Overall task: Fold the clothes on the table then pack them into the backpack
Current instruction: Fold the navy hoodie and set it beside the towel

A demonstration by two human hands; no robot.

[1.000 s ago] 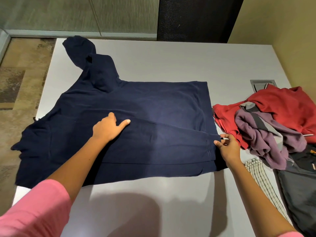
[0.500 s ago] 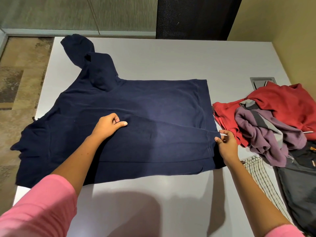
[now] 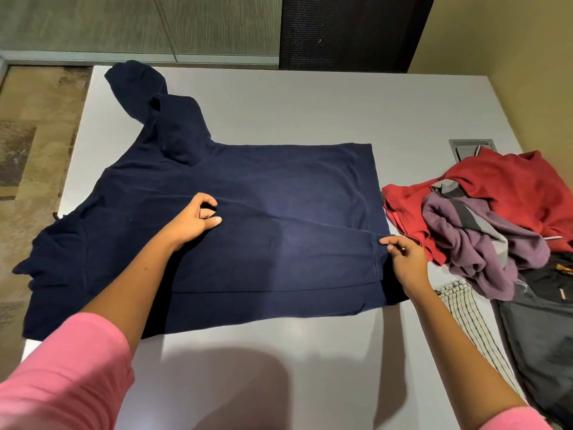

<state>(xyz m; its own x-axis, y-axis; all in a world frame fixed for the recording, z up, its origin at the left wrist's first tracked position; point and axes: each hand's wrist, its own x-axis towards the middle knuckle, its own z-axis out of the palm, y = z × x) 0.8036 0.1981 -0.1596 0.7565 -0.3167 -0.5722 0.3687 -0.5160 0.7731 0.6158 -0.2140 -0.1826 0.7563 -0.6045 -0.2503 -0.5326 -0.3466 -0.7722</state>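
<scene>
A: Far left, what's off the table?
B: Patterned brown carpet (image 3: 34,144) below the table's left edge. Behind it, a pale wall panel (image 3: 139,23), then a dark mesh panel (image 3: 350,29), then a yellow-tan wall (image 3: 511,41) to the right.

A: Surface?
B: Flat light-grey table (image 3: 279,113). A dark shadow falls across its near part.

A: The garment?
B: Navy hoodie (image 3: 279,187), spread flat over the table's left and middle. Hood points to the far-left corner; one side hangs a little over the left edge. A sleeve lies folded across the body.

A: Hands?
B: Left hand (image 3: 193,220), fingers curled, pinching a ridge of fabric mid-body. Right hand (image 3: 406,259) pinches the sleeve's cuff at the hoodie's right edge. Both arms wear pink sleeves (image 3: 65,373).

A: Right side?
B: Heap of clothes: red garment (image 3: 511,187) with a purple-grey garment (image 3: 471,243) on top, near the hoodie's right edge. A striped cloth (image 3: 468,318) in front, dark grey fabric (image 3: 545,336) at the right edge. A recessed metal plate (image 3: 468,147) behind the heap.
</scene>
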